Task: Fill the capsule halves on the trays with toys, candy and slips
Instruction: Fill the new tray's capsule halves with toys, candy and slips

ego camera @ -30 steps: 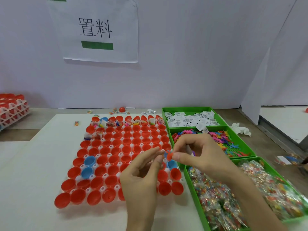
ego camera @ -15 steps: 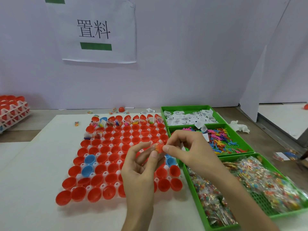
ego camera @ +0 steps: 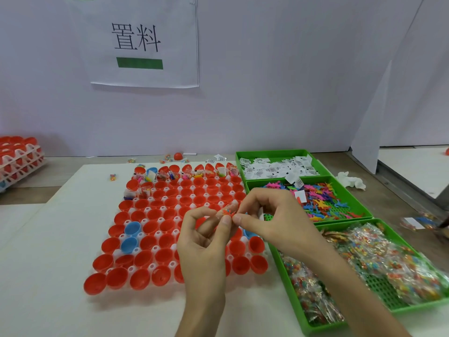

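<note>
Currently pinching small orange plastic toy [ego camera: 227, 212] with left hand [ego camera: 204, 242] and right hand [ego camera: 272, 217] over red plastic capsule halves [ego camera: 159, 274] | best: separate one, release low into empty half

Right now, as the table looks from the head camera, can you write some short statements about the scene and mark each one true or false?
1. The left hand and the right hand both pinch a small orange toy over the capsule tray. True.
2. The green bins stand to the left of the capsule tray. False: they stand to its right.
3. The farthest green bin holds white slips. True.
4. Every capsule half on the tray is red. False: a few blue halves sit among the red ones.
5. Most halves are already filled. False: only filled halves in the far rows hold items; most in view are empty.
</note>
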The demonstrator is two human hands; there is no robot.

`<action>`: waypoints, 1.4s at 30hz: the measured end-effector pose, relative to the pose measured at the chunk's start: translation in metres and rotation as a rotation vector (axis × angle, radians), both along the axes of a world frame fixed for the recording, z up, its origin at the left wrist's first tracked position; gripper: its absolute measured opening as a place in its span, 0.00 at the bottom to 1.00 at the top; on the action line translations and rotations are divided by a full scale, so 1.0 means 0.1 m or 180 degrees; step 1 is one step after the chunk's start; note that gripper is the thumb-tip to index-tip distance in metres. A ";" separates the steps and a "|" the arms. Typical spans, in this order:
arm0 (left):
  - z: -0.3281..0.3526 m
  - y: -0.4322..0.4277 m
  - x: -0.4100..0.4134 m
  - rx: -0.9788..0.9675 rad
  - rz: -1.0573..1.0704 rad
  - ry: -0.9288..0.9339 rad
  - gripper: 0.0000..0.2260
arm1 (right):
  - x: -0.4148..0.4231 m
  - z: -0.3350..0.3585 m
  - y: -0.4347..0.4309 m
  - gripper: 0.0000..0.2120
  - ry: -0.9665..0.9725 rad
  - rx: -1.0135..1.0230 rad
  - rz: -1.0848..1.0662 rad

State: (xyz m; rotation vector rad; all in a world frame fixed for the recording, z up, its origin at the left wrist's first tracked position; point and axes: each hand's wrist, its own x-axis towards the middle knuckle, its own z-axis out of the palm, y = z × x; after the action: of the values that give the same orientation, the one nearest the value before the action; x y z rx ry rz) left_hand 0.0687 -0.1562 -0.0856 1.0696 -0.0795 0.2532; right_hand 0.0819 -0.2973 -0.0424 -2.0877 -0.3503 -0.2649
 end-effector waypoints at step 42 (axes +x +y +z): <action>0.02 0.03 -0.01 0.0507 -0.0212 0.0209 0.13 | -0.02 0.11 -0.12 0.11 0.0093 0.0193 0.0393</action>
State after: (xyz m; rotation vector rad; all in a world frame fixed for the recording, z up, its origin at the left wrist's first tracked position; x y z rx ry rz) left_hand 0.0676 -0.1533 -0.0833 1.2305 -0.0773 0.1532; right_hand 0.0798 -0.3092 -0.0316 -1.9996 -0.4464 -0.1694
